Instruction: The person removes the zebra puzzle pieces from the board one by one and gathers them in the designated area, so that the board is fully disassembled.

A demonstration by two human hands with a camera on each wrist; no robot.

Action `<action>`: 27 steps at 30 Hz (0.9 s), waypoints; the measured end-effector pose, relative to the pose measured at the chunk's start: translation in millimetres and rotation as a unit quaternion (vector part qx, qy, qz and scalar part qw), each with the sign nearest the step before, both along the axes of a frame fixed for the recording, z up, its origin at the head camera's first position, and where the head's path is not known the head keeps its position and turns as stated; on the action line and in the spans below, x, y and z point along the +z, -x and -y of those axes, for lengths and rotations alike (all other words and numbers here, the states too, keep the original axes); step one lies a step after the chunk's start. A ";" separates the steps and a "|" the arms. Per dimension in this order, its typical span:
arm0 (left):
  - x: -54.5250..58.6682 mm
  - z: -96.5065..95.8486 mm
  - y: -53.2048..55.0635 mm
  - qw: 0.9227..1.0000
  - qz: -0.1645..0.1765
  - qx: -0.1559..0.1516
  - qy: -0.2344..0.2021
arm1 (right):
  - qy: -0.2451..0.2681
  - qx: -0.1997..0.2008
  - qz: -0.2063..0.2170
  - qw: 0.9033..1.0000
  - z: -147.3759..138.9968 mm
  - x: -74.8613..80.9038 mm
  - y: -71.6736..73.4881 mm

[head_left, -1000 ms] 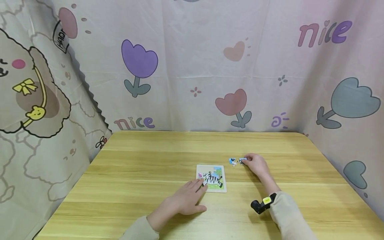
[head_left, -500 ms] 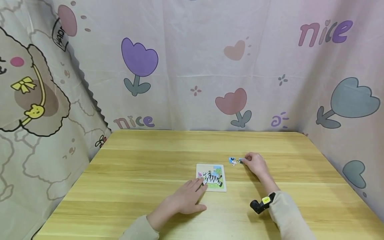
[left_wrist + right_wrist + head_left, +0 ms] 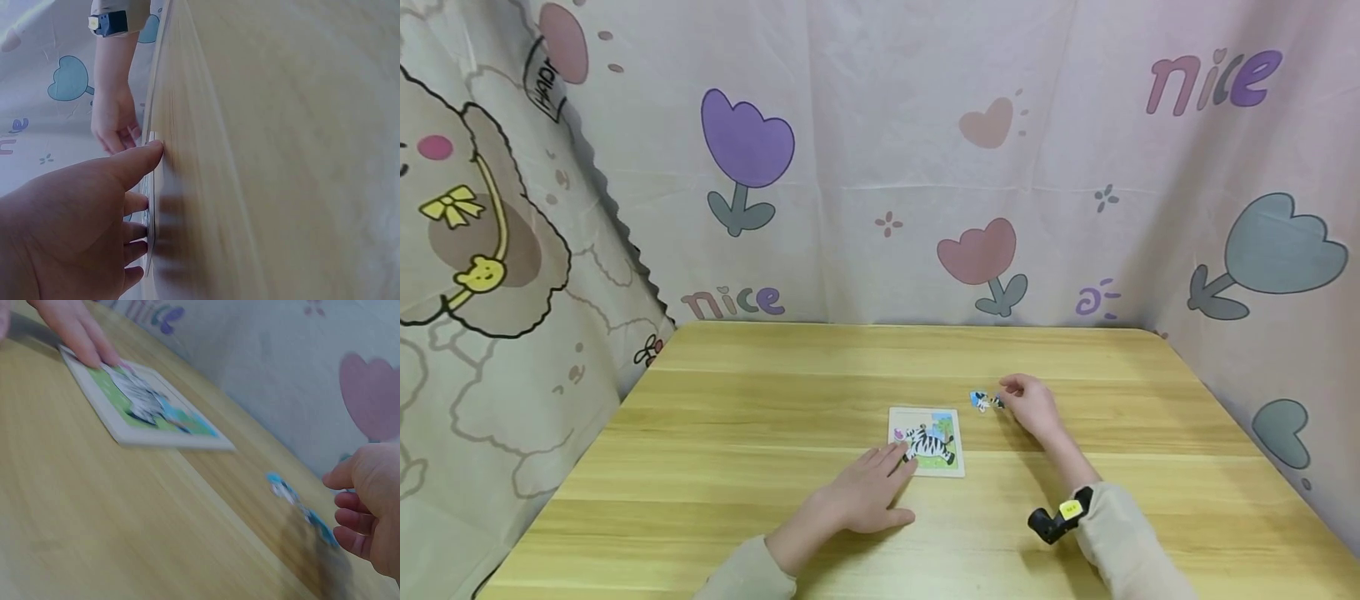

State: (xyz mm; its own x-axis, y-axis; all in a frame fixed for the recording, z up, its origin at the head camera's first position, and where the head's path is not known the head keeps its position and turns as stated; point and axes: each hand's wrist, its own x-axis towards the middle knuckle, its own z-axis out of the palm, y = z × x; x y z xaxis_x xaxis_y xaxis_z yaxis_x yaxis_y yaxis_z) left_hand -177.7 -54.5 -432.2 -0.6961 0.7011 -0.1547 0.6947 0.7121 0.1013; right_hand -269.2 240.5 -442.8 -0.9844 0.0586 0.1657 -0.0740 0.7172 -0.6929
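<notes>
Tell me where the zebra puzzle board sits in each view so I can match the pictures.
Head: the zebra puzzle board, lower middle, just right of centre.
Left wrist: the board edge-on, a thin strip left of centre.
Right wrist: the board slants across the upper left.
Shared landmark: the left hand, touching the board.

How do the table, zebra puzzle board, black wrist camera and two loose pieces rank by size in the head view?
1. Table
2. Zebra puzzle board
3. Black wrist camera
4. Left loose piece and right loose piece, unranked: the right hand seems to partly cover the latter.
</notes>
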 end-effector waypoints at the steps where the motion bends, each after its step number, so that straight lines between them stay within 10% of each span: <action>1: 0.6 0.2 0.0 1.000 0.000 0.000 0.001 | 0.005 0.007 -0.002 1.000 4.9 1.3 -0.2; 20: 0.6 -0.9 -0.1 1.000 0.004 0.001 -0.001 | -0.006 0.094 0.000 0.996 68.4 -7.0 -21.9; 27: 1.7 0.1 -0.7 1.000 -0.001 -0.002 0.001 | -0.048 0.065 -0.012 0.997 76.8 -12.4 -30.4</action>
